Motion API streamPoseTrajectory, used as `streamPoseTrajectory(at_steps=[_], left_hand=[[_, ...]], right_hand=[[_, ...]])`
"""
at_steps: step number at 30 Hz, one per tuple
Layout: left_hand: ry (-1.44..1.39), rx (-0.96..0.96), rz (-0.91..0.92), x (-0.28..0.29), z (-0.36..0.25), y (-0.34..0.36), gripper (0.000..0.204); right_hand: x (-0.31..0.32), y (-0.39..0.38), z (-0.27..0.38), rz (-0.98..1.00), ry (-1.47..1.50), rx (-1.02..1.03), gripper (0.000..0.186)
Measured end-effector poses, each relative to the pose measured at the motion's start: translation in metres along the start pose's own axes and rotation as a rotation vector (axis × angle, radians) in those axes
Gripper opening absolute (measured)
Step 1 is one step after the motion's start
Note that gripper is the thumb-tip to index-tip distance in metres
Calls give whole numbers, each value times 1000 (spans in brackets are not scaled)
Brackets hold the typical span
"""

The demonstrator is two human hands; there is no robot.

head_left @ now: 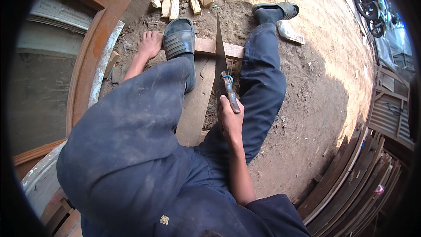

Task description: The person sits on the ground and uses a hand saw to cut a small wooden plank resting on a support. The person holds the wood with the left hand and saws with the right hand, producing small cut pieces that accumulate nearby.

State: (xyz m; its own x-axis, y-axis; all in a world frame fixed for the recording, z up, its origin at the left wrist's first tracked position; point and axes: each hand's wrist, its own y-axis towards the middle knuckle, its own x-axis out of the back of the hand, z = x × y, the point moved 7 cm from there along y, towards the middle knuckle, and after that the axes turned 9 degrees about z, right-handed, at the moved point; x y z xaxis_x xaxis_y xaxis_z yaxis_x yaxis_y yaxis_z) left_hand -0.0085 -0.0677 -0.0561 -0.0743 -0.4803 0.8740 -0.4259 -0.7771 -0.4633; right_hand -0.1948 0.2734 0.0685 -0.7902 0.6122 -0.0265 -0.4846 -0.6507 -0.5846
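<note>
My right hand (230, 116) grips the dark handle (230, 94) of a handsaw, its blade (220, 44) pointing away from me across a reddish wooden strip (204, 46). My left hand (149, 44) holds the strip's left end, fingers bent over it, beside my sandaled left foot (179, 39), which presses on the strip. The strip lies across a wider weathered plank (195, 105) between my legs. My right leg (263, 72) stretches along the right, over or against the strip's right end.
Short pale wood offcuts (194, 3) lie beyond my left foot. Wooden frames (101, 26) lean at the left. Stacked long boards (351, 175) stand at lower right. A light scrap (290, 34) lies near my right foot (269, 13). Parked motorbikes (368, 8) and a corrugated panel (390, 120) line the right.
</note>
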Motion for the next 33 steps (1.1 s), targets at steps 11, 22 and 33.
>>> streamPoseTrajectory(at_steps=[11,22,33], left_hand=[[-64,7,72,3,-5,-2,45],[-124,-5,65,-8,8,4,40],[-150,-54,-4,-7,10,-7,35]], right_hand=[[2,-19,30,56,-172,41,22],[16,-23,85,138,138,-81,18],[26,-35,36,71,-57,-45,21]])
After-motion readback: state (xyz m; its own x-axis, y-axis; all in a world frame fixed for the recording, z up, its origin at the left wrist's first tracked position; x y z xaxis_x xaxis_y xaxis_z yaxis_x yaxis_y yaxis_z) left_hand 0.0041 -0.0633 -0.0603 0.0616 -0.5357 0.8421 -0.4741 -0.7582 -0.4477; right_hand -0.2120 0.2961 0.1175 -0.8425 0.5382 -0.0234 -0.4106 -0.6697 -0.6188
